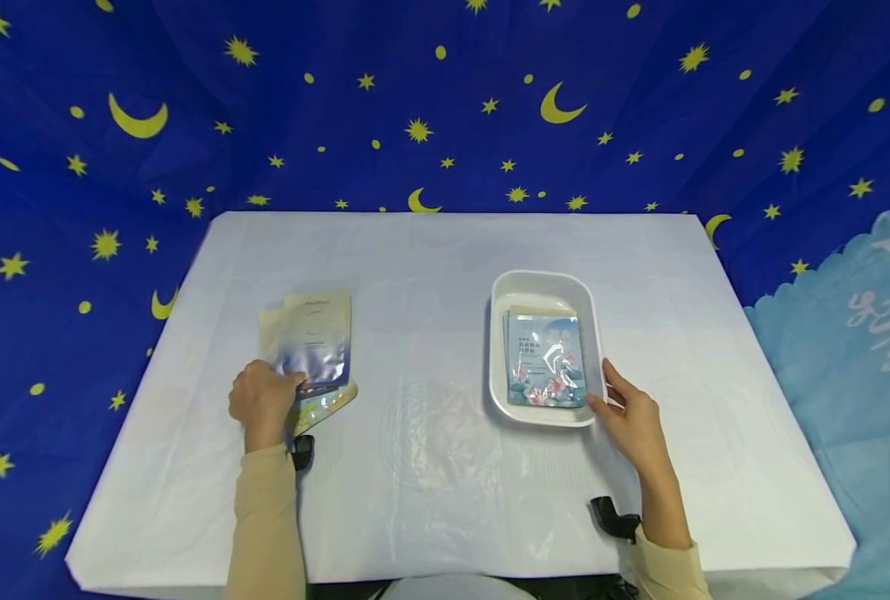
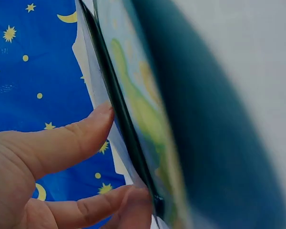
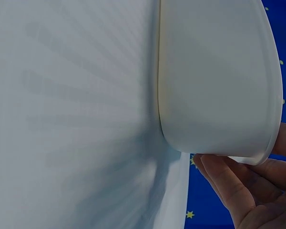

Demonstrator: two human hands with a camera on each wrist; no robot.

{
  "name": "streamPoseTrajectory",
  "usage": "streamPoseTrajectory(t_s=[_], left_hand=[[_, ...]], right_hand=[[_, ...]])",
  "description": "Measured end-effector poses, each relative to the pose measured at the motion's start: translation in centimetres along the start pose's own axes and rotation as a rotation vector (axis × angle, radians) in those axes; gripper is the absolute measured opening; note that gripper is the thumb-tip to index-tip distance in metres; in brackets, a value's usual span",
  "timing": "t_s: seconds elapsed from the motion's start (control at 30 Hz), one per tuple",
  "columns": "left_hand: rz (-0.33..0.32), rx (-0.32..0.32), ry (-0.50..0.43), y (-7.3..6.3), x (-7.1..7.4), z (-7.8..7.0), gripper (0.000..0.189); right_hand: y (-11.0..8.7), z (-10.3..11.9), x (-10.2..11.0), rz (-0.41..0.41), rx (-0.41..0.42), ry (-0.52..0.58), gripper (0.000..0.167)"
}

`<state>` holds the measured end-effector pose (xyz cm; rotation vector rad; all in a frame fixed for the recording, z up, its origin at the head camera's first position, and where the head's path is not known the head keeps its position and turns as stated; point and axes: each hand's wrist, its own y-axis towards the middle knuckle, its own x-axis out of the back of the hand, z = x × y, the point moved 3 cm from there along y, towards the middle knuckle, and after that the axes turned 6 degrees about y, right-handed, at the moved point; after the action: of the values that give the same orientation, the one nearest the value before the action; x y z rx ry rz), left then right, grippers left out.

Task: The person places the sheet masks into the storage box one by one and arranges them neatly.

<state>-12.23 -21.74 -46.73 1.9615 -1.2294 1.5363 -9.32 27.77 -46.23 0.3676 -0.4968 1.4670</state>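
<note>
the left grip [image 1: 263, 400] pinches a small stack of packets at the side toward the tabletop's left edge; the left wrist view shows thumb and fingers clamped on it, with the packets tilted there. uppermost is a pale packet [image 1: 316, 329], cream shading to purple at its near end. a cream packet [image 1: 268, 329] sticks out beneath it toward the left edge, and a green packet [image 1: 328, 407] sticks out toward the near edge. the stack is in the left half of the tabletop [image 1: 430, 275], between its far and near edges.

the right grip [image 1: 631, 421] holds the tray [image 1: 496, 350] at the corner toward the tabletop's right edge and near edge, thumb at the rim and fingers against the outer wall. the white tray is right of the middle, well apart from the stack. in it a blue packet [image 1: 546, 358] with pink flowers lies on others, a cream strip showing at the far end.

a blue cloth [image 1: 385, 50] with yellow stars and moons hangs beyond the far edge; a light blue cloth [image 1: 850, 400] with white lettering is past the right edge.
</note>
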Motion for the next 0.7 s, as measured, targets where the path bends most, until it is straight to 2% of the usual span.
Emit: streamPoseTrajectory(t_s=[0.2, 0.3, 0.43, 0.57, 0.7], left_hand=[[0.039, 0.058, -0.056, 0.5, -0.1, 0.8, 0.041], [0.028, 0.079, -0.101, 0.6, -0.1, 1.1, 0.033], [-0.005, 0.065, -0.152, 0.6, 0.0, 1.2, 0.026], [-0.060, 0.055, -0.264, 0.5, 0.1, 1.1, 0.022], [-0.063, 0.062, -0.389, 0.4, 0.3, 0.9, 0.019]], right_hand=[[0.0, 0.0, 0.0, 0.006, -0.004, -0.001, 0.062], [0.0, 0.0, 0.0, 0.006, -0.004, -0.006, 0.062], [0.0, 0.0, 0.0, 0.002, -0.009, -0.008, 0.062], [0.0, 0.0, 0.0, 0.003, -0.009, -0.007, 0.062], [0.0, 0.0, 0.0, 0.003, -0.007, -0.011, 0.062]])
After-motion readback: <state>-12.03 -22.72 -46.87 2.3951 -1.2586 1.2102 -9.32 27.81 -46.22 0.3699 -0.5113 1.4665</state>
